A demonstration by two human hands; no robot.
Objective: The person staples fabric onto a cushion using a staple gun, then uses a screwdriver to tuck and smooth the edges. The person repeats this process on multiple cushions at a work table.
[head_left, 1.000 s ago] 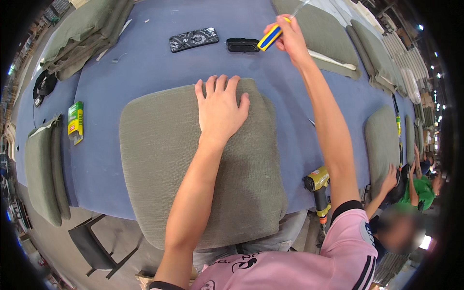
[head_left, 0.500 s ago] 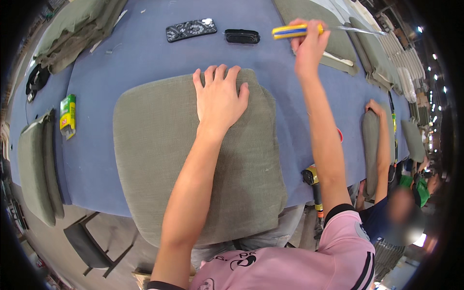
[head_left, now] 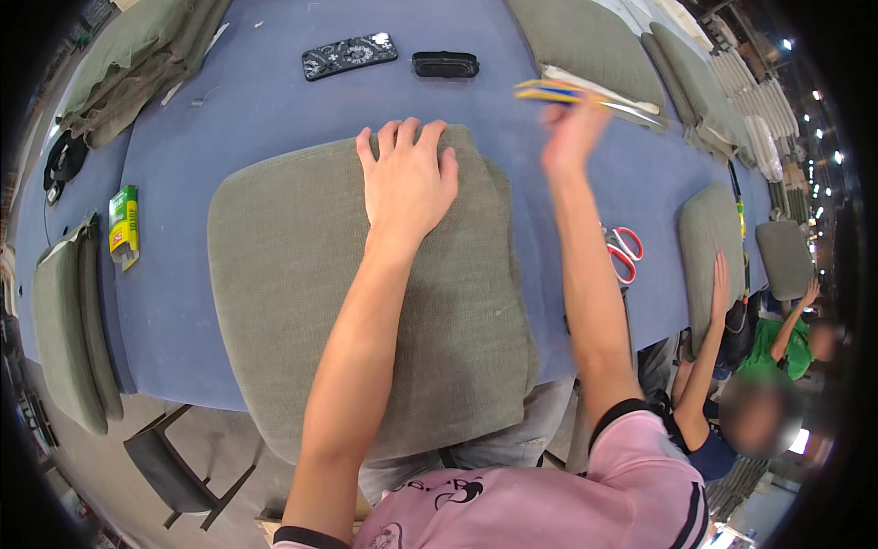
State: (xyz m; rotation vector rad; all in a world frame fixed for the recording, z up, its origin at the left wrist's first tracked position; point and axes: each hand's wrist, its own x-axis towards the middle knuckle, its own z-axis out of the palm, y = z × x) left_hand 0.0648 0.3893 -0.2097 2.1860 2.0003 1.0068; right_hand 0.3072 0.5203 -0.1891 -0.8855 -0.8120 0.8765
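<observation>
A grey-green fabric seat cushion lies in front of me, its near end hanging past the table edge over my lap. My left hand rests on its far part, palm down with fingers spread. Beyond the cushion's far right corner, my right hand is raised and closed around a screwdriver. Its yellow and blue handle sticks out to the left and its metal shaft points right. Motion blurs both this hand and the tool.
On the blue table are a patterned phone, a black case, a green-yellow box and red-handled scissors. More cushions flank them. At right, a co-worker's hand touches another cushion.
My right hand has come down and slightly left with the screwdriver, whose shaft now slopes lower. The scissors show more fully. The co-worker's hand has shifted from its cushion's top to its side.
</observation>
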